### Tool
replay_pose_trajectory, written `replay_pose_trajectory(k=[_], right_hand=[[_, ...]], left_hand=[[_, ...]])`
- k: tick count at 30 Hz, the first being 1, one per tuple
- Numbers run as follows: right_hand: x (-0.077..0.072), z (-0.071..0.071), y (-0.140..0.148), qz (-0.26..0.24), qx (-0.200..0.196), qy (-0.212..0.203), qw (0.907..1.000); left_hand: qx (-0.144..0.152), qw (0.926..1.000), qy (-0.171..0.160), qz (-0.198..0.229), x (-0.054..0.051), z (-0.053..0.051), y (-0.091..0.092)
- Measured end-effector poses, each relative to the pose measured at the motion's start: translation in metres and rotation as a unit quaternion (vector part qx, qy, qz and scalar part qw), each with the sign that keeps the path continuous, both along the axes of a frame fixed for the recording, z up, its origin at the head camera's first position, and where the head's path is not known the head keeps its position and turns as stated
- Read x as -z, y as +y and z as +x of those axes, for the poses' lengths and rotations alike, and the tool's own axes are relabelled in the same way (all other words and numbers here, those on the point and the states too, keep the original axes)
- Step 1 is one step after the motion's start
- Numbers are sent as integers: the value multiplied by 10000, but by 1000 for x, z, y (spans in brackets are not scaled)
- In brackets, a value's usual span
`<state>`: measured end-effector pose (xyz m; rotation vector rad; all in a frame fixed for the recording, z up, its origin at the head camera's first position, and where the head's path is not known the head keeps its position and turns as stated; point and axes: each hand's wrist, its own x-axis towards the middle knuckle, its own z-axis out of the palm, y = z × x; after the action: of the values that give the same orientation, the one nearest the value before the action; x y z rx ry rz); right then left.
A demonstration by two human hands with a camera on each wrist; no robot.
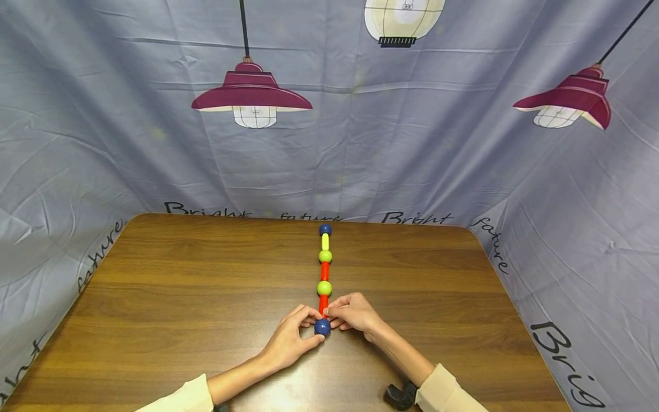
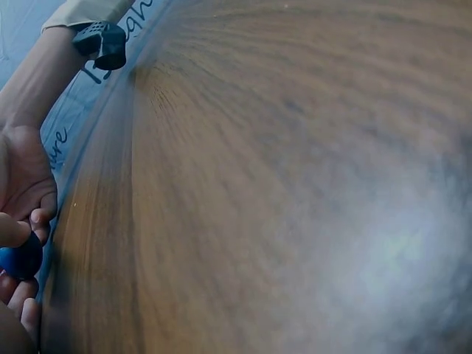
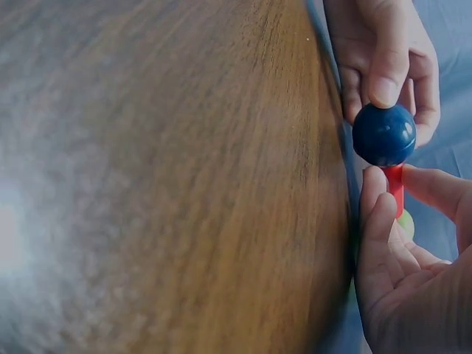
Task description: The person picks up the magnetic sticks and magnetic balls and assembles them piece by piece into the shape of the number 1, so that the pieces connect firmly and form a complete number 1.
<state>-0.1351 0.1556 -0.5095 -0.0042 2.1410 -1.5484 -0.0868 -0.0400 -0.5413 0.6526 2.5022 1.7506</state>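
Observation:
A straight chain of balls and rods runs away from me on the table. At its near end is a blue ball (image 1: 322, 327), joined to a red rod (image 1: 323, 305). Beyond come a green ball (image 1: 324, 288), another red rod (image 1: 325, 271), a second green ball (image 1: 325, 256), a yellow rod (image 1: 325, 241) and a far blue ball (image 1: 325, 229). My left hand (image 1: 289, 341) holds the near blue ball between thumb and fingers. With thumb and fingers, my right hand (image 1: 355, 313) pinches the nearest red rod (image 3: 395, 188), just beyond that ball.
The brown wooden table (image 1: 206, 274) spreads out on both sides of the chain. A grey curtain (image 1: 329, 160) with printed lamps hangs along its back and sides. A black wrist device (image 1: 400, 396) sits by my right sleeve.

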Motion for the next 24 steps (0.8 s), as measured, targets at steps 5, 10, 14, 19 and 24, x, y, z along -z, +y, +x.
replay_pose_trajectory(k=[5, 10, 14, 19, 24], right_hand=[[-2, 1, -3, -55, 5, -11, 10000], [-1, 0, -5, -150, -16, -47, 9999], [1, -1, -7, -220, -36, -102, 9997], [3, -2, -11, -308, -44, -140, 9994], [2, -2, -16, -347, -47, -194, 9992]], left_hand=[[52, 9999, 107, 22, 1, 0, -2], [90, 9997, 226, 25, 1, 0, -4], [84, 9996, 271, 0, 0, 1, -7], [73, 9993, 365, -86, 0, 2, -11], [44, 9988, 447, -175, 0, 2, -15]])
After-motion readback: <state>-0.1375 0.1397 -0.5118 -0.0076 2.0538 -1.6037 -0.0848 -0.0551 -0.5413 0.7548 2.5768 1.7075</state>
